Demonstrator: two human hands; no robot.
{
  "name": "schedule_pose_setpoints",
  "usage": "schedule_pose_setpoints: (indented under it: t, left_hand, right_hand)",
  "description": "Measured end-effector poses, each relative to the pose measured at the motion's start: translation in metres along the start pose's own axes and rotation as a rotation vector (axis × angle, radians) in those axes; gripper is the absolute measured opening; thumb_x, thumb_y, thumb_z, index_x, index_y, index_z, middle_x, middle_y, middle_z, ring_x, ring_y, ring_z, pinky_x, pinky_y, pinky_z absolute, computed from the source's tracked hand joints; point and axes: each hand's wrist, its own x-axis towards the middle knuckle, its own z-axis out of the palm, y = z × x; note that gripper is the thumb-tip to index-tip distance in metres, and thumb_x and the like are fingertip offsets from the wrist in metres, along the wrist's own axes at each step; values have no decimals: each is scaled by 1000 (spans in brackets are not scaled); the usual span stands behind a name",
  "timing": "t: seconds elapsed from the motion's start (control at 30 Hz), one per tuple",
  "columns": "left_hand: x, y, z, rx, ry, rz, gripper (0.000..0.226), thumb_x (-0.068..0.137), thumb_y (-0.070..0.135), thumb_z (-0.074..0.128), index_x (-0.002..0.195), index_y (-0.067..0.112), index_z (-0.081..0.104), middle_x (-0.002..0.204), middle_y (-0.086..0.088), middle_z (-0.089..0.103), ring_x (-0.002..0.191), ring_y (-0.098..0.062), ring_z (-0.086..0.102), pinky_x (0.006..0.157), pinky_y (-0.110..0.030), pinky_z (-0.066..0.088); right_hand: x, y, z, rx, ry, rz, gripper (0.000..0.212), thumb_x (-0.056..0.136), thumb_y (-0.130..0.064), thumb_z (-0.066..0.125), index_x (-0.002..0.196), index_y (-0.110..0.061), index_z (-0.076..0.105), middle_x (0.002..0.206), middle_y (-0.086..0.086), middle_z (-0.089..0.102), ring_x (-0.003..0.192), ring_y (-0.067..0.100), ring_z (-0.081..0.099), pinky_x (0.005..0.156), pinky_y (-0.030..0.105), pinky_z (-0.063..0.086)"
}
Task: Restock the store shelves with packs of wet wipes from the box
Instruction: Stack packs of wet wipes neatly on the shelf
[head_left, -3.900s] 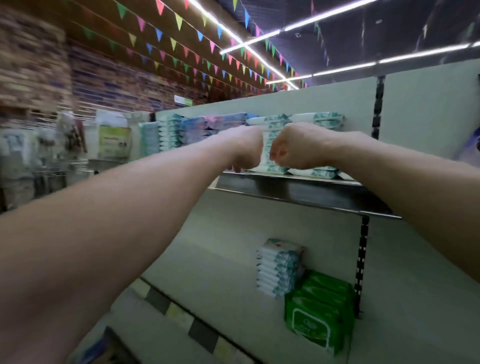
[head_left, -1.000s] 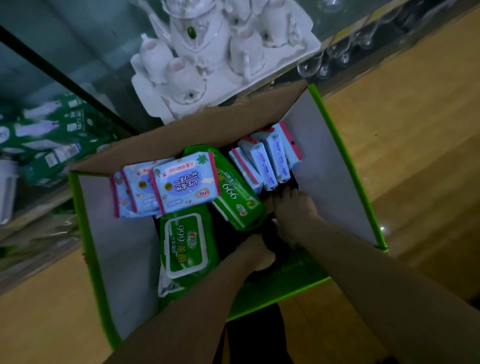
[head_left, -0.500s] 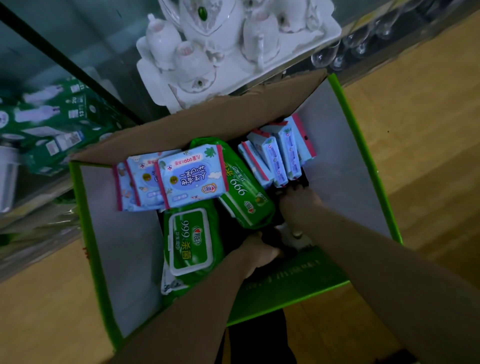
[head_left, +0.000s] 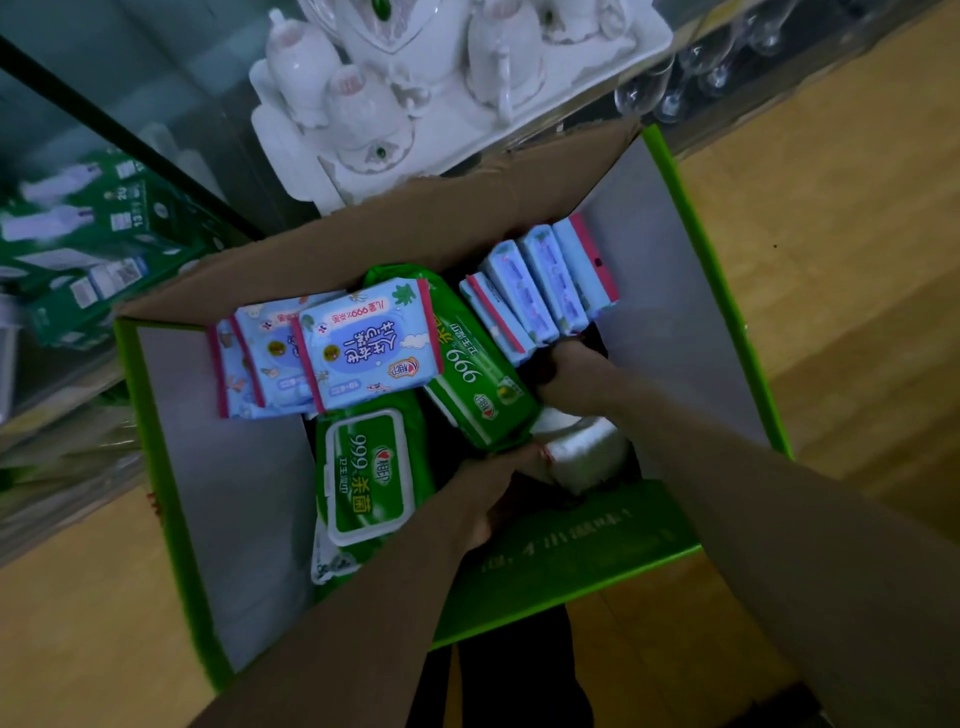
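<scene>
Reaching into the open box (head_left: 675, 312) on the wooden floor (head_left: 857, 234), I have both hands low in its near right corner, around a white pack (head_left: 587, 447) of wipes that lies half in shadow. The left hand (head_left: 483, 499) meets the pack's near left end, fingers curled together against it and thumb tip touching its edge. The right hand (head_left: 576, 371) sits over the far end with its knuckles up. Its fingers bend down into the dark behind the pack, so I cannot tell whether they clasp it or only press on it.

Just left of the hands, a tilted green pack (head_left: 472, 374) leans across the middle of the box, its lower corner touching the left hand. Beside it lies a lidded green pack (head_left: 363, 478), face up. Three large blue packs (head_left: 363, 348) overlap along the far left, the front one resting on both green ones. A row of small blue packs (head_left: 545, 291) stands on edge at the far right, just beyond the right hand.

Behind the box, a white tea set (head_left: 395, 93) and some wine glasses (head_left: 670, 93) sit behind glass, with green cartons (head_left: 88, 244) to the left.
</scene>
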Motion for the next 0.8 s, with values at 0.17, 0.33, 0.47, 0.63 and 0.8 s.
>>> schedule_pose_setpoints:
  t: [0.17, 0.33, 0.47, 0.63, 0.8]
  left_hand:
    - [6, -5, 4, 173, 40, -13, 43, 81, 9, 73, 122, 9, 62, 119, -15, 66, 108, -30, 62, 98, -42, 49]
    - [11, -6, 10, 100, 112, 27, 64, 68, 23, 85, 125, 7, 60, 122, -8, 64, 113, -30, 60, 98, -42, 49]
    - [8, -1, 6, -132, 64, 50, 43, 83, 29, 72, 120, 9, 62, 106, -9, 67, 96, -27, 64, 74, -38, 54]
    - [9, -4, 10, -150, 53, 94, 45, 86, 24, 71, 128, 14, 59, 122, -11, 63, 111, -35, 60, 92, -51, 51]
    - [9, -6, 3, -112, 29, 89, 57, 68, 24, 82, 121, 14, 65, 112, -10, 71, 102, -32, 67, 88, -50, 54]
  right_hand:
    - [-16, 1, -10, -355, -371, 114, 63, 62, -29, 77, 119, -8, 60, 118, 9, 64, 107, 28, 61, 89, 35, 51]
    - [-20, 5, 1, -461, -314, 79, 54, 73, -14, 76, 122, -7, 55, 115, 11, 62, 105, 27, 60, 84, 33, 50]
    - [-14, 11, -5, -204, -245, 58, 70, 73, -16, 81, 134, -3, 50, 130, 13, 56, 117, 26, 55, 98, 38, 46]
    - [-20, 17, -2, 35, -87, 91, 49, 80, -16, 76, 122, 2, 59, 123, 15, 59, 108, 26, 58, 89, 35, 48]
    - [-26, 18, -13, 165, -220, 153, 46, 81, -17, 75, 120, 3, 61, 117, 13, 62, 101, 25, 60, 86, 31, 49]
